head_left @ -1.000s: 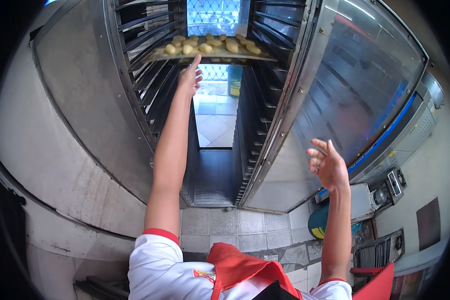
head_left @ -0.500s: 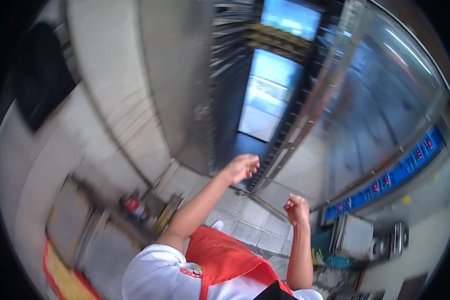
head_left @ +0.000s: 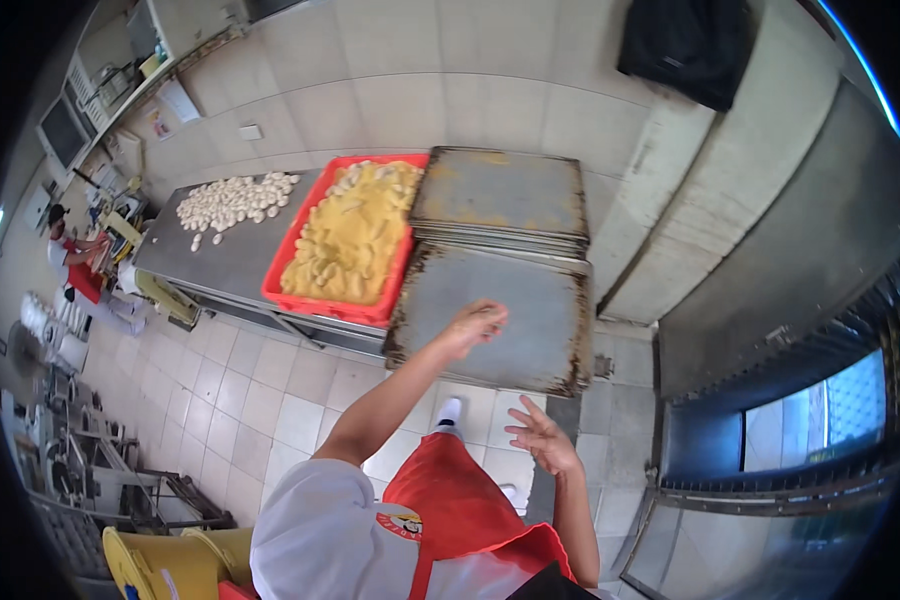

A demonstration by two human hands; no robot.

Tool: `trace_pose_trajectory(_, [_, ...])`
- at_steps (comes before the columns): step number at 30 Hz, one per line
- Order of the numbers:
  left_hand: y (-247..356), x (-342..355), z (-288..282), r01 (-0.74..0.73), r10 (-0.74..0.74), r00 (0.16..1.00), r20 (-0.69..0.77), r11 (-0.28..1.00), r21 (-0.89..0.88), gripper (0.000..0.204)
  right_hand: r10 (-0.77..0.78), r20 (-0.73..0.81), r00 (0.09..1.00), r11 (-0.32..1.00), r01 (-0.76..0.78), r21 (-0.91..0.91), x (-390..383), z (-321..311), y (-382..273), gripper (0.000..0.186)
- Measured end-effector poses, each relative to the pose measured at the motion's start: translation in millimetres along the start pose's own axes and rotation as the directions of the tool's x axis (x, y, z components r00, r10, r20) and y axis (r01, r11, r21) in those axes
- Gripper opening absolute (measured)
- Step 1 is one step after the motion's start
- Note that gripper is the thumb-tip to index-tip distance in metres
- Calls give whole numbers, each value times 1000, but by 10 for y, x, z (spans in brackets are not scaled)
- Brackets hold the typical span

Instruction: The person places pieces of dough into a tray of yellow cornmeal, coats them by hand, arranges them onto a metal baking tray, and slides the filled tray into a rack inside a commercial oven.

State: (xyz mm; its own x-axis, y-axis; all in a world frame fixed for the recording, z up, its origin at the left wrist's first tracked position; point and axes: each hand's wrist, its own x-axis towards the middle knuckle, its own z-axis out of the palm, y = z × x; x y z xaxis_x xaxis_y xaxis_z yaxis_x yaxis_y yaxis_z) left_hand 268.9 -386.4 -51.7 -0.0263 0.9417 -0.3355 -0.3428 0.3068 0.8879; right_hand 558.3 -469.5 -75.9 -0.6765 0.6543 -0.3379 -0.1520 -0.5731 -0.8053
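Grey metal tray, flat, rectangular, rust-brown scorched edges, lies in front of a tray stack, beside red plastic crate of lumpy yellow-coated dough pieces. Left hand over tray, fingers loosely bent, half open; contact unclear. Right hand open, fingers spread, near tray's closest edge.

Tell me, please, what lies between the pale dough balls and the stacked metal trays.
A red tub with yellow contents lies between the dough balls and the metal trays, as the head view shows.
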Motion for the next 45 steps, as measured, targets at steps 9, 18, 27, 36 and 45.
trace_pose_trajectory(9, [255,-46,-3686,-223,650,667,-364,641,735,29,11,-80,997,981,-26,-194,2560,1799,261,33])
trace_pose_trajectory(18, [747,368,-5417,-333,335,923,190,446,831,23,-219,-104,970,-122,-133,-984,5797,3144,330,24])
trace_pose_trajectory(27, [953,551,-4737,52,-22,999,-47,278,959,40,-254,-451,856,324,-364,-873,5016,3367,633,38])
trace_pose_trajectory(36, [1058,504,-5273,95,-113,986,124,986,140,52,-430,-564,705,658,-182,-730,5975,2637,286,43])
trace_pose_trajectory(45, [1056,304,-5088,111,-42,988,147,857,-502,51,-246,-438,865,200,-397,-896,6289,3250,155,44])
